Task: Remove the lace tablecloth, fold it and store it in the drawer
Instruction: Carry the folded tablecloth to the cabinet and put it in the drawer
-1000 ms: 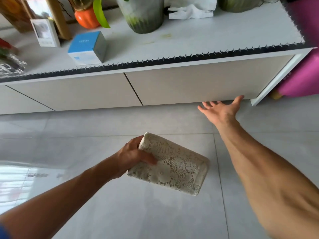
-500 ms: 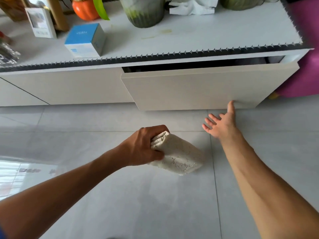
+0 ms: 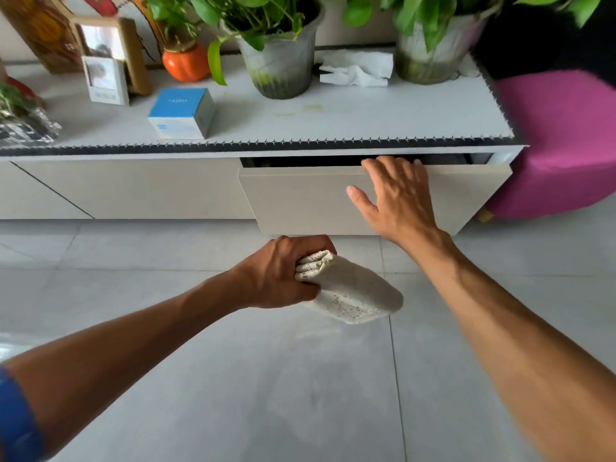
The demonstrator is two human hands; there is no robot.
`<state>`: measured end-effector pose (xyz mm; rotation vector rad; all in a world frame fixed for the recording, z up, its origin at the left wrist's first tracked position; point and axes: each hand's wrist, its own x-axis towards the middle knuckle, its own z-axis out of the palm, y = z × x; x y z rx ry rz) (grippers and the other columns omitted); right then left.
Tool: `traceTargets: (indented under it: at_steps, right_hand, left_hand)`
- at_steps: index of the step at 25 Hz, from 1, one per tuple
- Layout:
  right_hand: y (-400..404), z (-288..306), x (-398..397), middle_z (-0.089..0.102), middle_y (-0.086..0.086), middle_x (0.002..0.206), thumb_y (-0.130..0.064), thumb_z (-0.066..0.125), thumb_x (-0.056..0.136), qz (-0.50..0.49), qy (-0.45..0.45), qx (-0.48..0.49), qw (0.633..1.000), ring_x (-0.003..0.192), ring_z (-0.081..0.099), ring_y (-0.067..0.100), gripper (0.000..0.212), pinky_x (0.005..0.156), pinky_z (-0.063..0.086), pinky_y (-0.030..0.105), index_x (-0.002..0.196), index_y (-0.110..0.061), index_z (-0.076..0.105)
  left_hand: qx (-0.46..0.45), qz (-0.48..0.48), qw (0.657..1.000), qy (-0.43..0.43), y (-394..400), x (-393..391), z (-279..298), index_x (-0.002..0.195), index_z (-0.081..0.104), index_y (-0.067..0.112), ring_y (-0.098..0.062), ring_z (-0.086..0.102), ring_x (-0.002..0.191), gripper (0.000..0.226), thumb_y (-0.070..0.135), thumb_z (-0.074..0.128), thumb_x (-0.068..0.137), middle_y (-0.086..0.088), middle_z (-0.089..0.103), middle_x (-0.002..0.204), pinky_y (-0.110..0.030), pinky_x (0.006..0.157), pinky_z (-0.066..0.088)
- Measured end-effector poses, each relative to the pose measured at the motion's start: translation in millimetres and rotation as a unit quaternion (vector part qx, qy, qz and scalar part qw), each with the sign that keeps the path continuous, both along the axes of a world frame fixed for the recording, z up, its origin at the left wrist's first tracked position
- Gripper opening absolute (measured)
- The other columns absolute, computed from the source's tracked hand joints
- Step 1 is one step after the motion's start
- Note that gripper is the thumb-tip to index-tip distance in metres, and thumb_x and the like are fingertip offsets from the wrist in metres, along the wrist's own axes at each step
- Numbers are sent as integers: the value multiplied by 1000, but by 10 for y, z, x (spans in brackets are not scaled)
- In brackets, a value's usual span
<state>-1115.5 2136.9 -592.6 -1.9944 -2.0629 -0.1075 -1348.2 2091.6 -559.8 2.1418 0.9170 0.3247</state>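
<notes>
My left hand [image 3: 283, 271] grips one end of the folded cream lace tablecloth [image 3: 353, 295], holding it above the grey floor in front of the cabinet. The right-hand drawer [image 3: 300, 201] of the low white cabinet stands slightly pulled out, with a dark gap along its top. My right hand [image 3: 396, 195] lies against the drawer front, its fingertips over the top edge and the thumb spread to the left. What is inside the drawer is mostly hidden in shadow.
On the cabinet top [image 3: 333, 118] stand two potted plants [image 3: 283, 61], an orange pot [image 3: 186, 63], a blue and white box [image 3: 181, 113], picture frames [image 3: 106, 78] and crumpled tissue [image 3: 358, 70]. A magenta stool [image 3: 560, 141] is beside the cabinet on the right. Grey floor tiles [image 3: 266, 378] stretch below.
My right hand rose from the drawer's lower edge to its top edge. The drawer, shut a second ago, stands slightly pulled out. My left hand has kept the folded tablecloth and brought it closer to the drawer.
</notes>
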Motion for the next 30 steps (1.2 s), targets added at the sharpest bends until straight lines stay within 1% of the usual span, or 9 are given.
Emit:
traceTargets:
  at_steps: [3, 6, 8, 14, 17, 20, 24, 27, 30]
  right_hand:
    - [-5, 230, 40, 63, 10, 116, -51, 32, 100, 7, 99, -17, 995, 103, 54, 37, 50, 93, 39, 42, 113, -16, 66]
    - [-100, 405, 177, 65, 4, 119, -63, 15, 95, 6, 191, -146, 971, 115, 56, 32, 68, 93, 37, 39, 117, -21, 64]
    - [-217, 526, 313, 68, -2, 121, -75, 14, 91, -2, 315, -254, 914, 122, 55, 23, 70, 99, 35, 38, 132, -35, 54]
    - [-710, 546, 722, 71, 4, 122, -88, 25, 77, -7, 623, -396, 674, 117, 64, 24, 80, 101, 40, 46, 109, -35, 75]
    - [-914, 399, 817, 64, 11, 131, -84, 23, 81, 22, 671, -403, 622, 125, 56, 33, 82, 108, 39, 53, 122, -31, 69]
    - [-982, 382, 824, 64, 13, 132, -88, 37, 75, 62, 666, -424, 611, 109, 65, 28, 80, 84, 56, 36, 132, -35, 60]
    - [-922, 311, 832, 67, 8, 129, -58, 75, 73, 25, 668, -398, 628, 120, 61, 30, 52, 101, 45, 49, 117, -31, 70]
    - [-665, 306, 799, 73, 5, 117, -43, 75, 74, -56, 660, -341, 667, 105, 70, 20, 37, 88, 52, 41, 106, -24, 77]
    - [-381, 199, 758, 75, 11, 108, -35, 76, 76, -146, 645, -308, 684, 92, 74, 23, 40, 71, 57, 36, 108, -12, 70]
  left_hand:
    - [-24, -14, 998, -52, 106, -22, 297, 90, 59, 16, -12, 58, 66, 32, 3, 74, 65, 0, 64, 76, -28, 56, 49]
    - [-127, 4, 983, -134, 264, -76, 611, 92, 61, 8, -7, 65, 74, 36, -3, 77, 61, 4, 70, 81, -24, 64, 53]
    - [-194, 46, 962, -188, 342, -100, 700, 94, 66, 7, -15, 71, 80, 40, -8, 74, 58, 2, 75, 87, -29, 69, 57]
    - [-336, 123, 891, -281, 361, -33, 457, 105, 68, 0, -34, 70, 88, 42, -7, 63, 63, -17, 73, 101, -40, 75, 58]
    - [-372, 139, 868, -297, 319, -4, 303, 107, 68, 3, -34, 71, 89, 42, -5, 61, 66, -17, 73, 103, -40, 74, 58]
    - [-390, 158, 852, -311, 317, 28, 202, 116, 62, 2, -36, 70, 94, 50, -4, 61, 66, -20, 70, 109, -41, 76, 58]
    - [-415, 195, 827, -324, 336, 91, 59, 120, 62, 5, -38, 69, 100, 55, 1, 67, 66, -20, 70, 114, -45, 79, 57]
    - [-405, 264, 821, -304, 452, 213, -84, 125, 60, 10, -36, 68, 106, 62, 9, 78, 67, -16, 70, 118, -53, 92, 53]
    - [-407, 341, 825, -193, 591, 332, -262, 125, 60, 9, -31, 69, 104, 61, 19, 84, 70, -11, 72, 115, -50, 95, 53]
